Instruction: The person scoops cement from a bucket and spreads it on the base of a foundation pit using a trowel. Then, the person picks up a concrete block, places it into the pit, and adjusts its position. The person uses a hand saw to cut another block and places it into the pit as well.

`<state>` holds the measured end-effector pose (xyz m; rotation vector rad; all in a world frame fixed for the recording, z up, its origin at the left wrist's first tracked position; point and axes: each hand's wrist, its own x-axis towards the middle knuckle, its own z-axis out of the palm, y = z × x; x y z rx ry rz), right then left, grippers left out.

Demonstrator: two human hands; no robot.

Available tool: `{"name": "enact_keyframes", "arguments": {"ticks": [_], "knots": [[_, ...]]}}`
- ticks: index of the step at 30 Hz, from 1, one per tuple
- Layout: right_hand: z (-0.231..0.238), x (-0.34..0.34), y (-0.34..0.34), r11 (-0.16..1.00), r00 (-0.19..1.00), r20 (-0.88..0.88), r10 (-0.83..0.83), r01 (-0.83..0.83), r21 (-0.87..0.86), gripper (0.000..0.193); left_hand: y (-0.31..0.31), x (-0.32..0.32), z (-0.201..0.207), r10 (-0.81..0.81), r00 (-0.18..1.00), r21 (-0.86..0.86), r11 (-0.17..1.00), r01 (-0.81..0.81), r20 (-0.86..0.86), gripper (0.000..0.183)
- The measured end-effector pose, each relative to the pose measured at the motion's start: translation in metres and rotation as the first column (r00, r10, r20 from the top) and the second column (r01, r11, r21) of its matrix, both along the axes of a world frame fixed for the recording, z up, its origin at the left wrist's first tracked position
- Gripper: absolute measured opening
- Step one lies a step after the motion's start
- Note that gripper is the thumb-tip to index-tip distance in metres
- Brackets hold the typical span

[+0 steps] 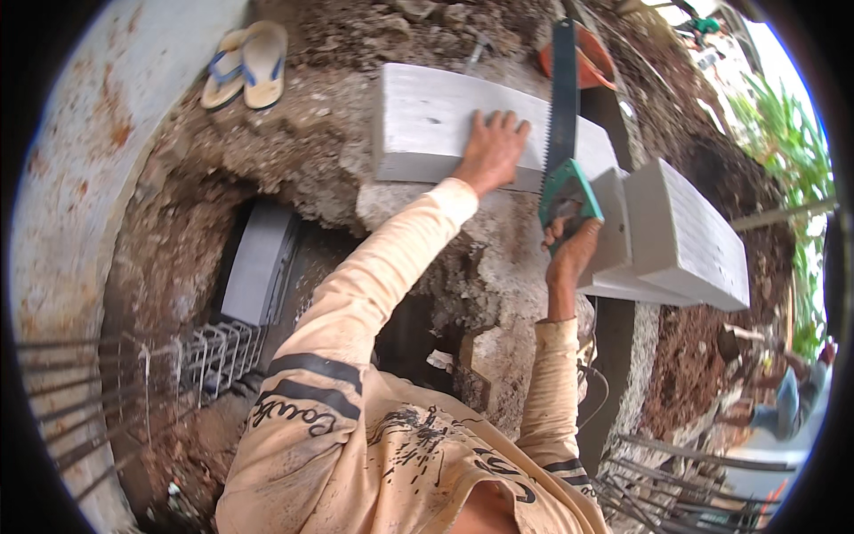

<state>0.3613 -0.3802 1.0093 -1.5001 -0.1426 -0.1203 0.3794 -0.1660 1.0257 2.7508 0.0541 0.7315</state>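
While our left hand lies on a pale grey block, our right hand grips a handsaw

As we look down, an orange bucket stands beyond the block, partly behind the saw; whether it holds anything we cannot tell. Nearer us, a dug pit contains another block, with a cage of steel bars close to its near end.

Our left arm stretches aslant, away and to the right; its palm is down on the long block's top, fingers spread and unclenched. Our right forearm runs almost straight ahead, fingers wrapped around the green handle. The blade points away from us across the block's right part, teeth facing the left hand; we cannot tell whether it touches. The long block lies on rough, broken ground, and two more blocks sit just right of the handle.
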Motion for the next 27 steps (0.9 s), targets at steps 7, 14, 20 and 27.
{"name": "enact_keyframes", "arguments": {"ticks": [7,14,20,27], "knots": [[-0.007,-0.050,-0.034,0.995,0.998,-0.026,0.052,-0.054,-0.086,0.065,-0.007,0.005,-0.008,-0.015,0.999,-0.016,1.000,0.016,0.043,0.083],[-0.008,-0.119,-0.074,0.989,0.995,-0.041,0.089,-0.093,-0.113,0.068,-0.002,-0.002,-0.005,-0.022,1.000,-0.005,1.000,0.022,0.016,0.081],[-0.008,-0.175,-0.123,0.992,0.990,-0.102,0.098,-0.105,-0.074,0.071,0.003,0.003,-0.003,-0.030,0.999,-0.015,0.999,0.030,-0.024,0.082],[0.029,-0.198,-0.145,0.981,0.990,-0.137,0.042,-0.067,-0.185,0.077,0.031,0.051,0.052,-0.175,0.873,-0.257,0.965,0.059,-0.456,0.064]]}}
